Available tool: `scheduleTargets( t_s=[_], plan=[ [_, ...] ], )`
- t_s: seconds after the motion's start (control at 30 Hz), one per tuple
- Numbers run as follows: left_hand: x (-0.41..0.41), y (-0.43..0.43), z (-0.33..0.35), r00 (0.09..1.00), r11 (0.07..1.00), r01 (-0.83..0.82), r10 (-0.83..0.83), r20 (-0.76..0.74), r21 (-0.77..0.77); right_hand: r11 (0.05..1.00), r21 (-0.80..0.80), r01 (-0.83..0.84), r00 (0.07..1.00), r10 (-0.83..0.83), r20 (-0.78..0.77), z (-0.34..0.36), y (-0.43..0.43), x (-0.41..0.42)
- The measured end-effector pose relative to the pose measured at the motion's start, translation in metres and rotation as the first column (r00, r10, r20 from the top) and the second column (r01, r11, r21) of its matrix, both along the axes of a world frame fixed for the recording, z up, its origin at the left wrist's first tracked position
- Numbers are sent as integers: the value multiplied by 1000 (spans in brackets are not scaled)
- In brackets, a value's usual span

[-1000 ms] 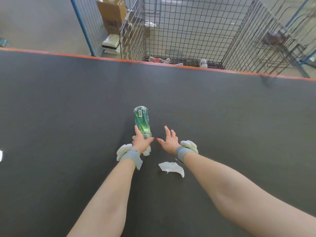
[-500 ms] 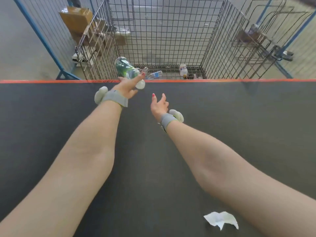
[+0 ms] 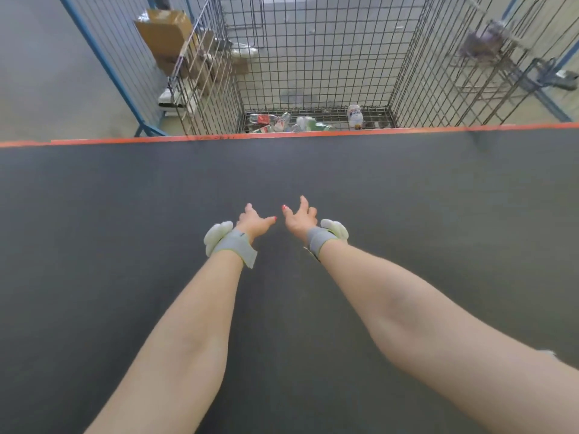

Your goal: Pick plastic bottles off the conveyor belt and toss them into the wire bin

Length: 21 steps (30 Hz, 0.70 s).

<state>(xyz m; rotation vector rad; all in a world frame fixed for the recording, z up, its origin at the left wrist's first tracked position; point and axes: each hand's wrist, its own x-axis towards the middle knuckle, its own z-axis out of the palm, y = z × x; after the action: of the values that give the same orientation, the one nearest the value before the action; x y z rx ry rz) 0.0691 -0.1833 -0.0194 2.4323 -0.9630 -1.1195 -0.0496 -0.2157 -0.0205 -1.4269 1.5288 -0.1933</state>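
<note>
Wire bin (image 3: 416,73) at 12 o'clock beyond the conveyor belt (image 3: 125,214), bottles (image 3: 308,123) on its floor, cardboard box (image 3: 164,29) at 11 o'clock

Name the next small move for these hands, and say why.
Probably pull both hands toward the body and scan the conveyor belt for another bottle. The left hand and right hand hang open and empty over it, no bottle shows on it, and bottles lie in the wire bin.

Cardboard box (image 3: 163,32) at upper left, behind a blue-framed mesh fence (image 3: 103,70). White item (image 3: 170,100) low beneath the box, identity unclear. Concrete floor (image 3: 40,73) left of the fence. Wire rack (image 3: 513,79) far right, carrying a blurred grey object (image 3: 481,45).
</note>
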Motion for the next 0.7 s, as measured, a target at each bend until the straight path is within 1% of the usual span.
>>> scheduleTargets(
  t_s=[0.03,0.1,0.17,0.23,0.27,0.33,0.43,0.53,0.6,0.67,0.7],
  plan=[
    [-5,20,-1,998,999,31,-33,59,37,999,10,-50,998,50,-37,-1,15,-6],
    [-15,64,-7,988,991,76,-90,128,109,986,48,-161,976,166,-137,-5,48,-22],
    [-22,108,-16,976,983,87,-117,185,165,963,90,-253,932,268,-243,-11,80,-37],
    [-27,156,-24,966,973,86,-134,221,216,934,142,-328,879,357,-315,-16,113,-54],
    [-23,167,-26,960,971,76,-133,247,227,923,145,-357,857,385,-342,-19,119,-55],
    [-24,208,-33,955,960,51,-127,267,275,893,169,-418,814,451,-367,-27,150,-68],
    [-25,259,-44,960,945,16,-105,260,326,848,180,-499,766,529,-365,-40,196,-87],
    [-30,293,-53,966,941,16,-101,236,338,796,179,-578,745,605,-281,-48,239,-98],
    [-34,306,-54,972,945,11,-87,218,328,744,173,-646,699,667,-258,-58,261,-101],
    [-38,315,-54,975,950,11,-79,208,313,704,175,-689,631,701,-334,-70,277,-106],
    [-39,318,-53,976,953,15,-80,201,304,717,183,-673,621,681,-388,-75,282,-108]
  ],
)
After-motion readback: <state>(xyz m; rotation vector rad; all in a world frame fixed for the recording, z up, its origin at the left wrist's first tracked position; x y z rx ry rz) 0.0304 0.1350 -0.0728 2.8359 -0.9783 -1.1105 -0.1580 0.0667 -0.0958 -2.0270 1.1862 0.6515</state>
